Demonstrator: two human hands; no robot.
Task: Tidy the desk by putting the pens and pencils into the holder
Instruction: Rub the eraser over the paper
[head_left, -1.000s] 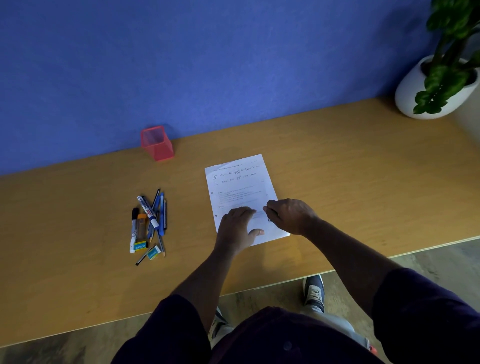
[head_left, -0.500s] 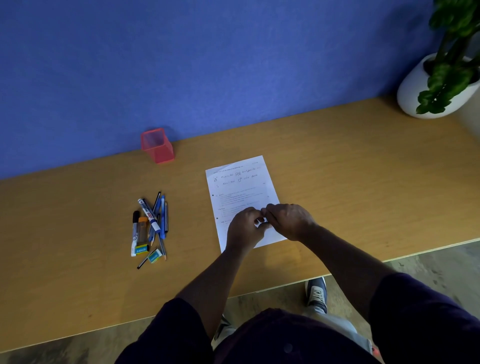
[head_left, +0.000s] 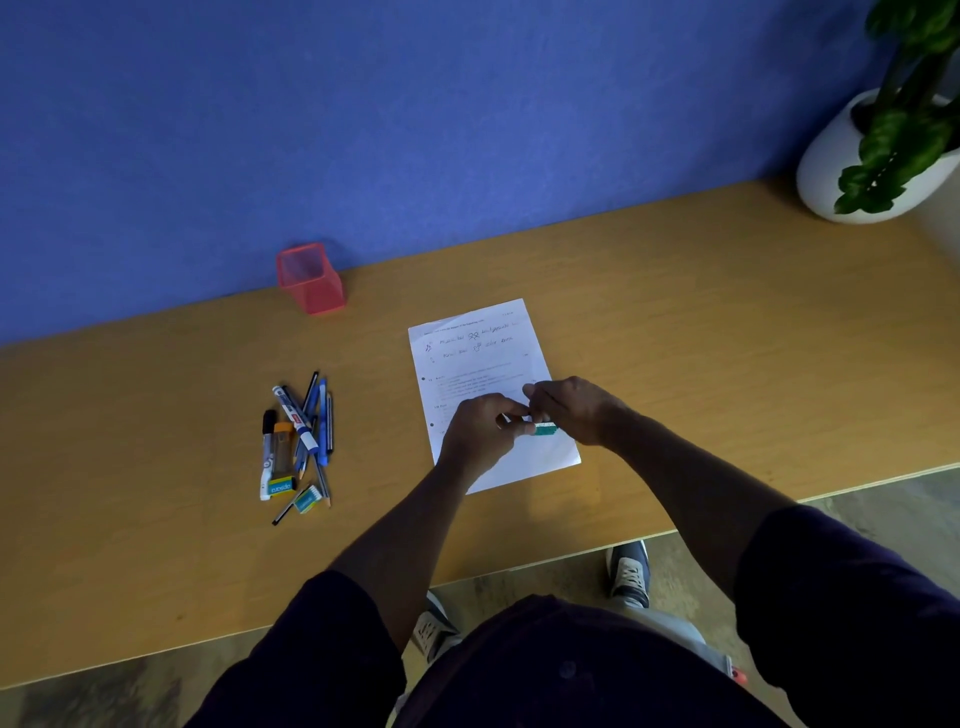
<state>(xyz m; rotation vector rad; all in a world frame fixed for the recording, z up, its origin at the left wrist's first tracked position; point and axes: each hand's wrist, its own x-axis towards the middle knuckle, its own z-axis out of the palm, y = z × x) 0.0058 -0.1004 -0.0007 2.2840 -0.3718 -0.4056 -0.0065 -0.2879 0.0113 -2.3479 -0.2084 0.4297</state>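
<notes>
Both hands, left (head_left: 480, 431) and right (head_left: 574, 410), are pinching a small eraser (head_left: 545, 429); fumbling it risks dropping it onto the paper (head_left: 478, 358), delaying pens (head_left: 301, 441) near the table's front edge.

Matt wooden desk (head_left: 675, 322); red mesh holder (head_left: 310, 280); paper sheet (head_left: 478, 358).

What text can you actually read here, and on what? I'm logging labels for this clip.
Sheet of paper: handwriting and print, too small and blurred to read.
Yellow and blue eraser in the pile: a word on its blue band, blurred, unreadable.
White marker: red label, unreadable.
Small green thing between the hands: pale marks, unreadable.
</notes>
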